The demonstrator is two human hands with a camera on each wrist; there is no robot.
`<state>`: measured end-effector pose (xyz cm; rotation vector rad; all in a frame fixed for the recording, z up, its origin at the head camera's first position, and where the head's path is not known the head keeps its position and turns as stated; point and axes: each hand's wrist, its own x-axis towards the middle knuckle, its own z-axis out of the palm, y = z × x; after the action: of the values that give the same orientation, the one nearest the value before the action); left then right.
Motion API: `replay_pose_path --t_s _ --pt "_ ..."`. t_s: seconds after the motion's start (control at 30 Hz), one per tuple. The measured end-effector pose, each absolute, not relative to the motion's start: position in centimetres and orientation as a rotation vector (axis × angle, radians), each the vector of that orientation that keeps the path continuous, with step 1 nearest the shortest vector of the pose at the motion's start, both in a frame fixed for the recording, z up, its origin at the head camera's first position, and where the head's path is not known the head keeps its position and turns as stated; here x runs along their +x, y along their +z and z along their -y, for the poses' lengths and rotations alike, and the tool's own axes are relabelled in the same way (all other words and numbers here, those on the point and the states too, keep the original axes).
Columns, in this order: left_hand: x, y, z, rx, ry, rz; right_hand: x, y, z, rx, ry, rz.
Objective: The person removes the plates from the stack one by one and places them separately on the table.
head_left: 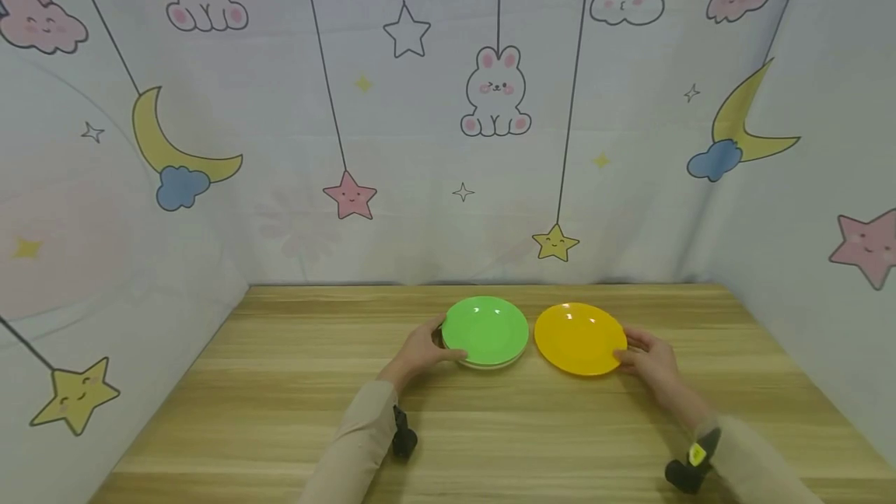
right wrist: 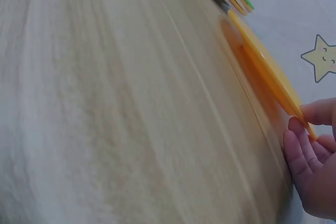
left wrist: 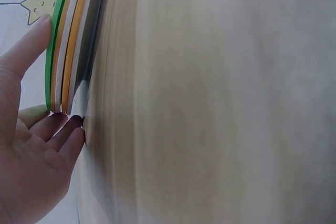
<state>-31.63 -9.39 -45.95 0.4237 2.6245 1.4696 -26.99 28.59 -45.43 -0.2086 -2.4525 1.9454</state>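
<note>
A stack of plates with a green plate (head_left: 485, 330) on top sits toward the back of the wooden table. My left hand (head_left: 420, 352) holds the stack at its left side, thumb on the green rim and fingers at the lower edge. Side-on in the left wrist view, the plate stack (left wrist: 67, 45) shows green, orange and white layers. To the right of it is a single yellow-orange plate (head_left: 581, 339), its right rim pinched by my right hand (head_left: 651, 360). In the right wrist view this plate (right wrist: 270, 72) tilts, its near rim raised off the tabletop.
The wooden table (head_left: 490, 434) ends at a white cloth backdrop (head_left: 420, 131) printed with stars, moons and rabbits, which also runs along both sides. Black wrist cameras are strapped at the left cuff (head_left: 371, 418) and the right cuff (head_left: 742, 449).
</note>
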Motion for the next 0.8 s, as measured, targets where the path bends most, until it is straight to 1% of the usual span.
replay_pose_path --t_s 0.23,0.6,0.8 --pt "-31.56 -45.91 9.4 0.406 1.472 -2.62 -26.9 -45.57 -28.64 -0.216 1.785 2.56" --pt "-31.47 -45.8 9.36 0.399 1.469 -2.62 -27.04 -45.78 -28.85 -0.159 1.699 2.622" --pt "-31.47 -45.86 9.36 0.398 1.462 -2.628 -27.03 -45.87 -28.85 -0.178 1.68 2.65"
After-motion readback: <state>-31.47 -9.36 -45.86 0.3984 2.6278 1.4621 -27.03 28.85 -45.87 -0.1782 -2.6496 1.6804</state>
